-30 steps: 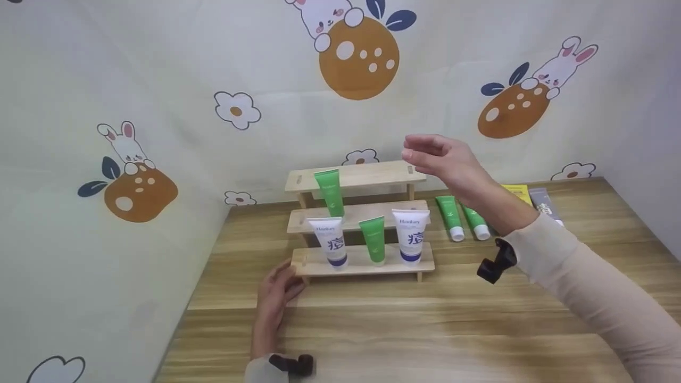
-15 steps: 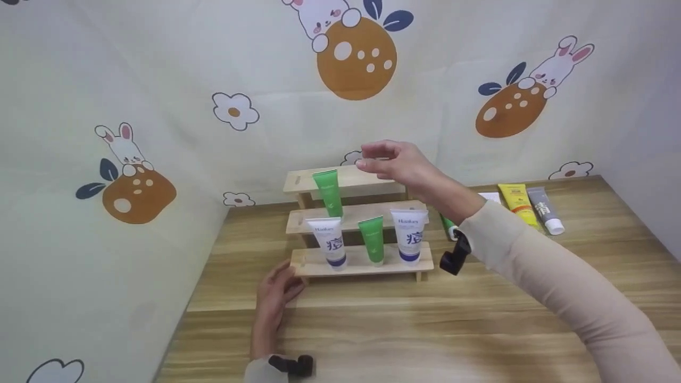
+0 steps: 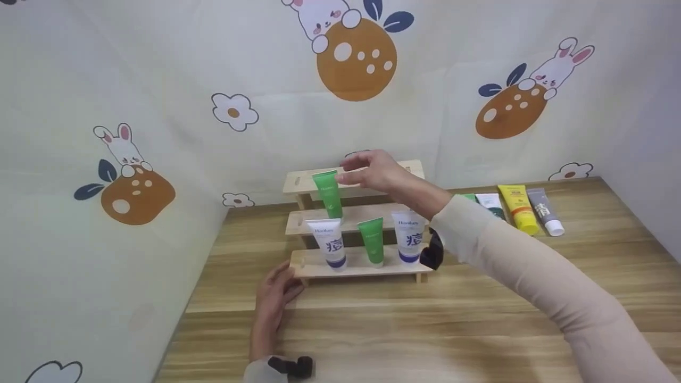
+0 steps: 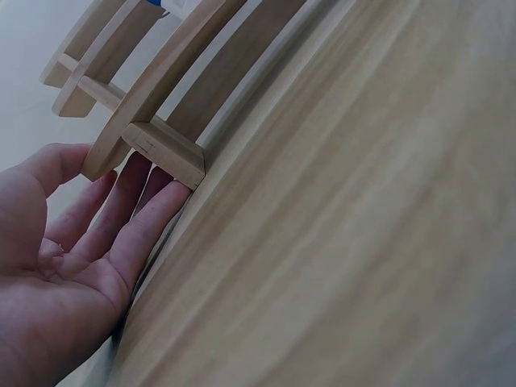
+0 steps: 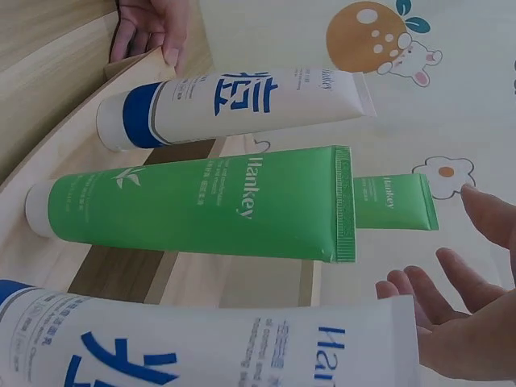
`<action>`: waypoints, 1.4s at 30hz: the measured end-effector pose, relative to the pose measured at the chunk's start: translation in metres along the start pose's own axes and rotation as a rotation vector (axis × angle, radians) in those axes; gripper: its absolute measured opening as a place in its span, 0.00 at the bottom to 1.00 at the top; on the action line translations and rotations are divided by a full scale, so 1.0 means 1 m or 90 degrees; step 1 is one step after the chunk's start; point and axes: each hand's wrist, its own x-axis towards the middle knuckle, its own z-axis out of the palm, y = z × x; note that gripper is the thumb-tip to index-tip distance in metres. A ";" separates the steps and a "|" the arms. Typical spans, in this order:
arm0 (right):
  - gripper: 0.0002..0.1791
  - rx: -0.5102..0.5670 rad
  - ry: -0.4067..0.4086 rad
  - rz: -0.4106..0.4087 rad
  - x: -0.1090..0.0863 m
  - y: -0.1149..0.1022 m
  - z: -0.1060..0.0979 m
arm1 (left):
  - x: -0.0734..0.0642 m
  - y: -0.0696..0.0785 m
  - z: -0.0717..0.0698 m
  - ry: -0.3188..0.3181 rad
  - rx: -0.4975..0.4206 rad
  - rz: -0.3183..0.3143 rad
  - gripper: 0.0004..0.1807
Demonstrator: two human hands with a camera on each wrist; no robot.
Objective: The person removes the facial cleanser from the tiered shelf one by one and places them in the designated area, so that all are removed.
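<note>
A three-tier wooden display stand [image 3: 354, 269] stands on the table. At its left end, my left hand [image 3: 274, 295] grips the lowest tier; in the left wrist view the thumb [image 4: 60, 161] lies against the board's end, the fingers around the leg. My right hand [image 3: 380, 173] is beside the top of a green tube [image 3: 330, 197] standing on the middle tier. The right wrist view shows its fingers spread, with nothing in them. On the lowest tier stand a white-and-blue tube [image 3: 328, 242], a green tube [image 3: 372, 242] and another white-and-blue tube [image 3: 408, 234], partly behind the right wrist.
Right of the stand, several tubes lie on the table [image 3: 340, 330]: a yellow one [image 3: 518, 210], a grey one [image 3: 545, 211], a white-and-green one [image 3: 489, 203] and a green one partly hidden by my right sleeve [image 3: 511, 255]. A printed curtain [image 3: 276, 58] hangs behind.
My right hand has moved left and slightly down, from above the stand's right end to beside the green tube on the middle tier. The left hand has stayed at the stand.
</note>
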 end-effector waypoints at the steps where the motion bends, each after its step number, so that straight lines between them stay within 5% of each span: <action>1: 0.27 0.000 0.001 0.005 0.001 -0.002 0.002 | 0.000 0.000 0.000 0.004 0.002 -0.001 0.28; 12: 0.26 -0.029 0.004 0.058 0.013 -0.012 0.012 | 0.000 0.000 -0.001 0.015 0.010 -0.014 0.27; 26: 0.18 -0.045 0.038 0.047 0.017 -0.011 0.015 | -0.003 0.001 -0.002 -0.015 0.010 0.003 0.31; 42: 0.12 -0.082 0.045 0.034 0.022 -0.014 0.016 | -0.002 0.000 -0.001 -0.005 0.008 0.005 0.29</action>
